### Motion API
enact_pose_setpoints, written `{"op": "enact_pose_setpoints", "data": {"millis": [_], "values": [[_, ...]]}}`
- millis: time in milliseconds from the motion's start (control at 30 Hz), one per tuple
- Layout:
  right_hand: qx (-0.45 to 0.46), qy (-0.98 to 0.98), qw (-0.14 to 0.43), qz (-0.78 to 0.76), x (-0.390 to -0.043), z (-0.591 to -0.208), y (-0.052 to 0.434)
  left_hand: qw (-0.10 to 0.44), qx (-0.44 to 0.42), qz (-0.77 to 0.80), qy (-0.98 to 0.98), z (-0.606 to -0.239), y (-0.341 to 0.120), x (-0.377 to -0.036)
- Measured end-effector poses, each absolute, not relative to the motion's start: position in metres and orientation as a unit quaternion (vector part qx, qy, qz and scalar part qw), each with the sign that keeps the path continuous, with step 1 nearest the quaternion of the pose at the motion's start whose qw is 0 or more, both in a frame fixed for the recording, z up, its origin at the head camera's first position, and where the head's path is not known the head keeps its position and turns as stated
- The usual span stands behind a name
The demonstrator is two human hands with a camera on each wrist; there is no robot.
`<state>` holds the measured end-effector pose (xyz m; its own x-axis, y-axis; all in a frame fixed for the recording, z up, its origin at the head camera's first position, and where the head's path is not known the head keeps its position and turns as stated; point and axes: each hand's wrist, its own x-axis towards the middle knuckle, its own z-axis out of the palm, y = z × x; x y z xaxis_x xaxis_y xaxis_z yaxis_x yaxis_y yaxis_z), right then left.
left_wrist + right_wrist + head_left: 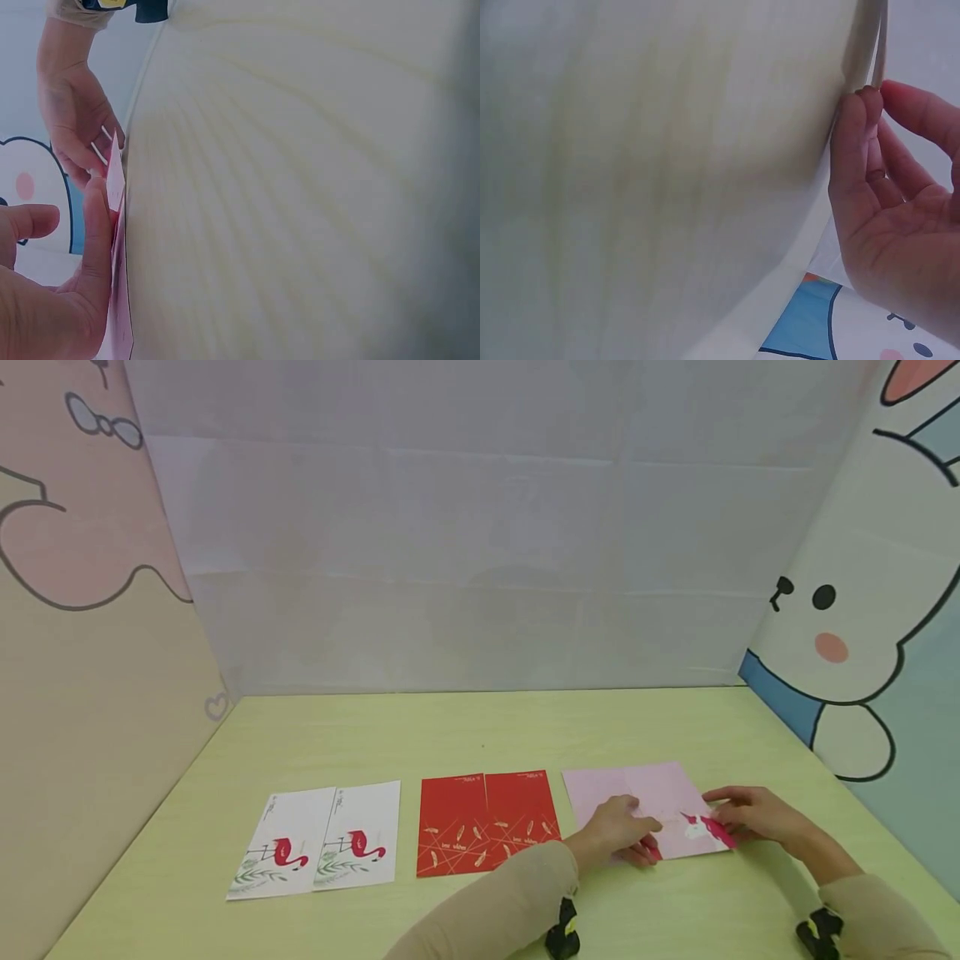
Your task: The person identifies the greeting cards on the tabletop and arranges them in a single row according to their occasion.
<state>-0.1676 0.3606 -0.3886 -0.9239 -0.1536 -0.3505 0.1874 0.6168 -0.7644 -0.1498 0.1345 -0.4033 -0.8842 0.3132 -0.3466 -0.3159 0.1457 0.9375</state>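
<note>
Two pink cards lie side by side at the right of the table; the left one [596, 787] is partly covered by my left hand [617, 828], whose fingers rest over its lower part. Beside it, the right pink card [667, 789] shows a white unicorn with a bright pink mane. My right hand [759, 814] pinches this card's right edge; in the right wrist view the thumb [911, 105] meets the edge on one side and fingertips on the other. From the left wrist view, my left index finger lies straight along the pink surface and the thumb [34, 223] is lifted off.
Left of the pink cards lie two red cards [453, 814] with gold feather prints, edges together. Farther left are two white cards [367, 814] with red flamingos. Behind the table [480, 727] hangs a pale sheet [480, 527]; cartoon-printed panels [847, 635] flank both sides.
</note>
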Motion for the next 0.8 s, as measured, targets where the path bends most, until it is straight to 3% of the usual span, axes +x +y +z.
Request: {"op": "enact_pose_setpoints", "data": {"millis": [267,500,633,800], "values": [[0.014,0.892,0.181,-0.414,-0.170,-0.388,0.360,0.231,0.003,0.655,0.720,-0.405,0.135,-0.151],[0.018,0.899,0.137,-0.417,-0.171,-0.379,0.360,0.201,0.066,0.633,0.744,-0.397,0.130,-0.148],[-0.016,0.897,0.068,-0.437,-0.183,-0.392,0.374,0.192,0.123,0.615,0.755,-0.389,0.116,-0.147],[-0.032,0.912,-0.068,-0.402,-0.212,-0.433,0.405,0.173,0.190,0.598,0.759,-0.377,0.079,-0.153]]}}
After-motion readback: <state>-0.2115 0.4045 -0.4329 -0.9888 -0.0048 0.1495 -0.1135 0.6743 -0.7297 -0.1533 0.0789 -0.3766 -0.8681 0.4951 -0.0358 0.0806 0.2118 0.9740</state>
